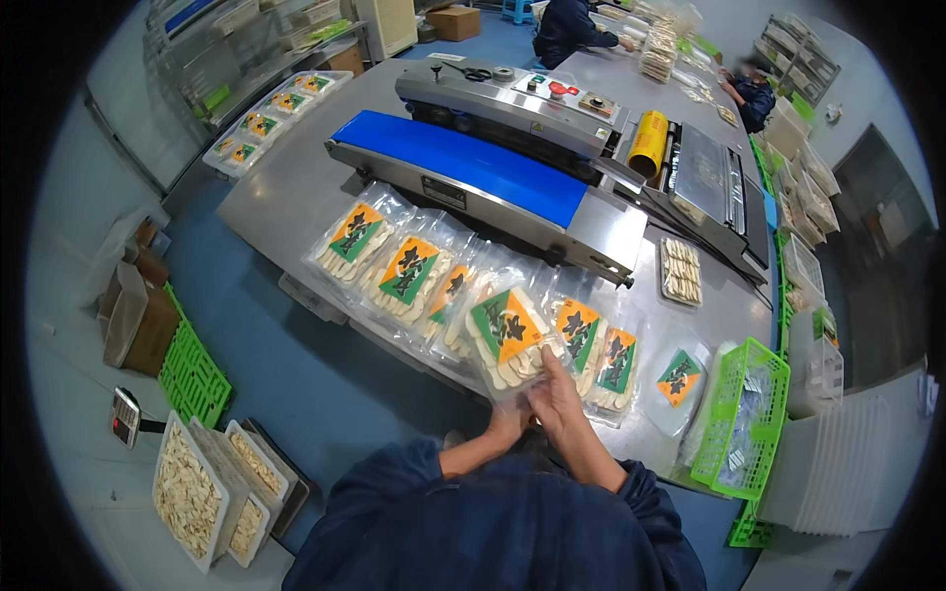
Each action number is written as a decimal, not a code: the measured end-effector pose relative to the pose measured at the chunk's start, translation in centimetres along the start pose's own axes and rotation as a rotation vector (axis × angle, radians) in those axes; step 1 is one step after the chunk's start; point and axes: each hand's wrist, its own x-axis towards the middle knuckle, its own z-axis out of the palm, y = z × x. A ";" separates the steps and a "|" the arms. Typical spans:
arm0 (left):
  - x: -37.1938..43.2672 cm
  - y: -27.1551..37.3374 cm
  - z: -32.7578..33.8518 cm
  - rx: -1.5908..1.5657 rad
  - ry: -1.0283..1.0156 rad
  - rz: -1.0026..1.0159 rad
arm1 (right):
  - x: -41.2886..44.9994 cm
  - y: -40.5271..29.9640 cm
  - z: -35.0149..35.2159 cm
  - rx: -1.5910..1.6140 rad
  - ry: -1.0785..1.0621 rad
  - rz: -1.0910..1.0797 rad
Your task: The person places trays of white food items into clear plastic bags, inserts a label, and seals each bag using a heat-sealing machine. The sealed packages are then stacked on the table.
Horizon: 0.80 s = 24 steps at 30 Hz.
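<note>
Both of my hands hold one clear plastic bag of sliced mushrooms [510,340] with an orange and green label, above the table's near edge. My left hand [510,421] is at the bag's lower end, its fingers partly hidden by the plastic. My right hand [556,391] grips the lower right corner, thumb on top. Several filled bags [406,277] lie in an overlapping row beyond and to both sides. Behind them stands a band sealing machine [510,111] with a blue conveyor belt [465,166]. A flat labelled bag [676,380] lies at the right, with no slices visible in it.
A green plastic basket [743,417] stands at the table's right edge. A wrapped tray of slices [681,271] lies near the film wrapping machine [702,177]. Trays of slices [188,491] and a scale display [126,417] are at lower left. Two people [569,33] work at the far end.
</note>
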 end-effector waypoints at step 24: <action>5.1 7.9 -10.6 -0.676 -0.138 -0.389 | -12.1 -14.4 -1.5 -1.107 -0.210 0.010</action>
